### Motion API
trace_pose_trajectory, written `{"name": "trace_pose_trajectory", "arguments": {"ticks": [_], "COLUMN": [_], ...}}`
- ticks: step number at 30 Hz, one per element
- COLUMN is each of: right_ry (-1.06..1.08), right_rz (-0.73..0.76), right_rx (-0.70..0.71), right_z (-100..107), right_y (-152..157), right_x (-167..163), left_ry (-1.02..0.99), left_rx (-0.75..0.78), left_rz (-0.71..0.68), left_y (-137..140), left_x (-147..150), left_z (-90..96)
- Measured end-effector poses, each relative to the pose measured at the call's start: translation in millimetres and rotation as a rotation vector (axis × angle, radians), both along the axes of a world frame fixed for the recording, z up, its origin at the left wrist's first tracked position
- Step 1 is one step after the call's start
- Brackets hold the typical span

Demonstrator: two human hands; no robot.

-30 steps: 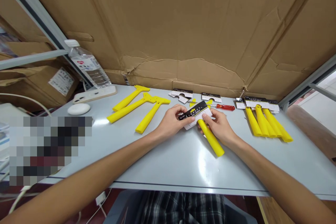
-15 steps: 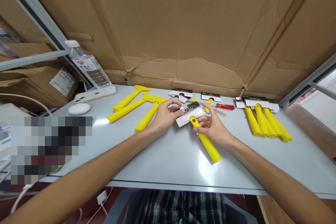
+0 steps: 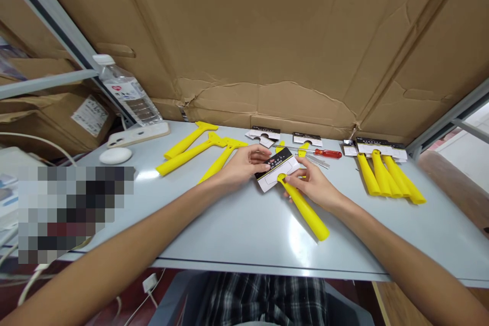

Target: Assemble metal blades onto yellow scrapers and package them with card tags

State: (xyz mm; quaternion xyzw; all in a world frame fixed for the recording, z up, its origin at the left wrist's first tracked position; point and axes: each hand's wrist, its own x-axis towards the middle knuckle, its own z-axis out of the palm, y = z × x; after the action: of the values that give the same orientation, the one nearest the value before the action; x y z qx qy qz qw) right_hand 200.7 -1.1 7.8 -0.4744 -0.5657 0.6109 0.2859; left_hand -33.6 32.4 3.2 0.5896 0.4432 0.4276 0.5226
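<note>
Between my hands is a black and white cardboard header card [image 3: 278, 169], tilted over the table. My left hand [image 3: 249, 163] grips the card's left edge between thumb and fingers. A yellow plastic scraper handle [image 3: 307, 212] slants down toward me, its narrow end at the card's cut-out. My right hand [image 3: 311, 182] is closed around the upper end of this handle, thumb on top near the card's lower right side. What lies behind the card is hidden.
Several loose yellow handles [image 3: 187, 157] lie at left. Carded handles [image 3: 393, 175] are grouped at right. Behind my hands are more cards [image 3: 306, 138], a red screwdriver [image 3: 327, 154] and thin metal blades [image 3: 318, 162]. A bottle [image 3: 128, 94], phone [image 3: 138, 135] and white oval case [image 3: 115, 156] stand back left.
The handle's narrow end has moved into the card's cut-out, and its wide end has swung slightly right. My right thumb has moved up to the card; the left hand keeps hold of it.
</note>
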Motion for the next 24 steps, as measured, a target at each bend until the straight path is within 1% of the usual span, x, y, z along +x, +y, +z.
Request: {"name": "trace_pose_trajectory", "arguments": {"ticks": [4,7,9,13,15,20,22,24], "right_ry": [-0.215,-0.322,-0.426,-0.652,-0.723,-0.861,-0.913,-0.952], "right_rz": [0.059,0.142,0.180,0.164,0.149,0.127,0.148,0.174], "right_rx": [0.219,0.270,0.322,0.499,0.569,0.684,0.734,0.745], "right_z": [0.1,2.5,2.6,-1.9,-4.1,-2.7,-1.4,-1.2], "right_y": [2.4,2.9,4.7,10.6,12.0,9.7,8.5,7.5], "right_x": [6.4,11.4,15.0,20.2,20.4,15.6,13.3,11.1], "left_ry": [0.215,0.415,0.488,0.534,0.546,0.526,0.525,0.541], "left_rx": [0.140,0.272,0.378,0.606,0.671,0.729,0.743,0.752], "left_rz": [-0.047,-0.080,-0.083,-0.063,-0.040,-0.044,-0.054,-0.058], "left_y": [-0.8,-2.9,-3.4,-1.9,-0.7,2.9,4.2,5.1], "left_x": [0.1,0.4,0.2,0.3,1.1,5.3,7.6,10.0], "left_z": [0.3,-2.7,-6.8,-17.1,-21.1,-25.8,-27.4,-29.7]}}
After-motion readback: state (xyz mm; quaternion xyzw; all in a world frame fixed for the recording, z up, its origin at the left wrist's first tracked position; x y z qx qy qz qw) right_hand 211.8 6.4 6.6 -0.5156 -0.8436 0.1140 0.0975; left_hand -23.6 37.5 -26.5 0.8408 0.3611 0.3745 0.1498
